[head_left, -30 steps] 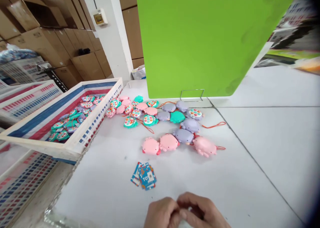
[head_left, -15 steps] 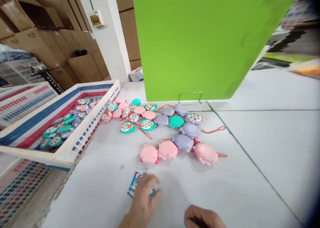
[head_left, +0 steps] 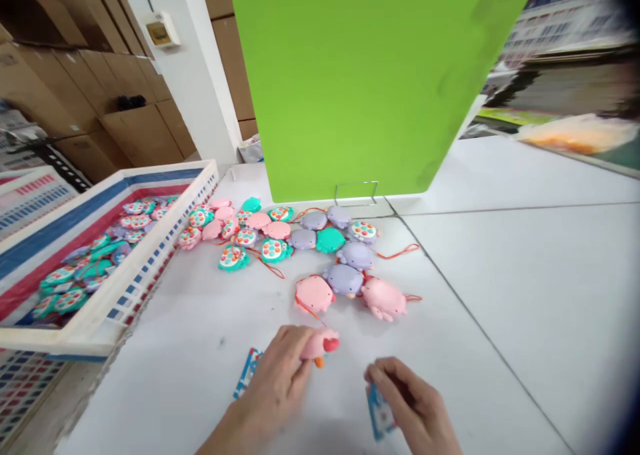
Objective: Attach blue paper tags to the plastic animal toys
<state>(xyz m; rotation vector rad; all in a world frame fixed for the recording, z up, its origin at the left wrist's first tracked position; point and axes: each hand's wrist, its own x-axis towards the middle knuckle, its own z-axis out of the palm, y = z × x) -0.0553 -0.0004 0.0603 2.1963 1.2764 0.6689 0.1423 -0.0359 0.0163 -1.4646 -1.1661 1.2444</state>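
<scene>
Between the fingers of my left hand is a pink crab-shaped toy with a red claw; an orange cord runs up from it. My right hand pinches a small blue-and-white card above the white table. Partly covered by my left hand, more blue-and-white card lies on the tabletop. Just beyond my hands sit a pink toy, a purple toy and another pink toy with an orange loop.
Several pink, purple and teal toys spread across the back left of the table. A white basket of similar toys stands along the left edge. Upright at the back is a green board with a wire stand.
My left hand has picked up the leftmost pink toy from the front row. My right hand has moved up and now shows a card in its fingers. The view has shifted right.
</scene>
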